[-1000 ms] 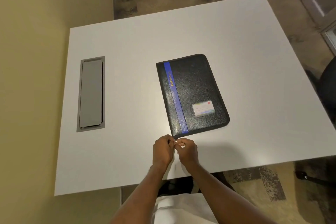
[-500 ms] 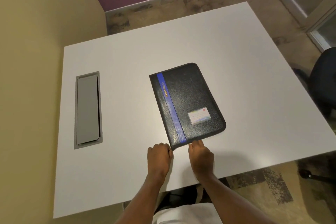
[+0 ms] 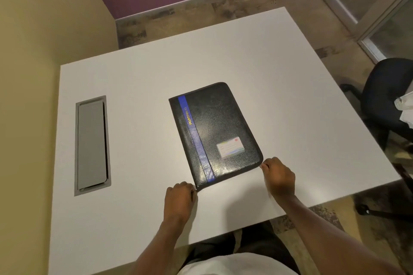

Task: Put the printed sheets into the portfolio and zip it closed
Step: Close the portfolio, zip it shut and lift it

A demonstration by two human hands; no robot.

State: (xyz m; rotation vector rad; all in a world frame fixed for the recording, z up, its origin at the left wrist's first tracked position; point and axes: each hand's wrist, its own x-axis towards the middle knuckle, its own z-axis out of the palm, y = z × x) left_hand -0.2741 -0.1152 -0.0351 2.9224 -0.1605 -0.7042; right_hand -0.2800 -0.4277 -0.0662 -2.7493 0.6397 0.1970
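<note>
A black portfolio (image 3: 221, 127) with a blue stripe and a small card label lies shut on the white table (image 3: 279, 78), tilted slightly. My left hand (image 3: 178, 198) is curled at its near left corner, fingertips pinching that corner. My right hand (image 3: 278, 177) sits at the near right corner, fingers pinched together against the zipper edge; the zipper pull itself is hidden by the fingers. No loose printed sheets lie on the table.
A grey cable hatch (image 3: 92, 146) is set into the table at the left. A dark office chair (image 3: 388, 100) stands off the right edge with something white (image 3: 405, 107) on its seat. A yellow wall runs along the left side.
My right hand has slid from the near left corner along the portfolio's near edge to the near right corner. My left hand stayed at the left corner.
</note>
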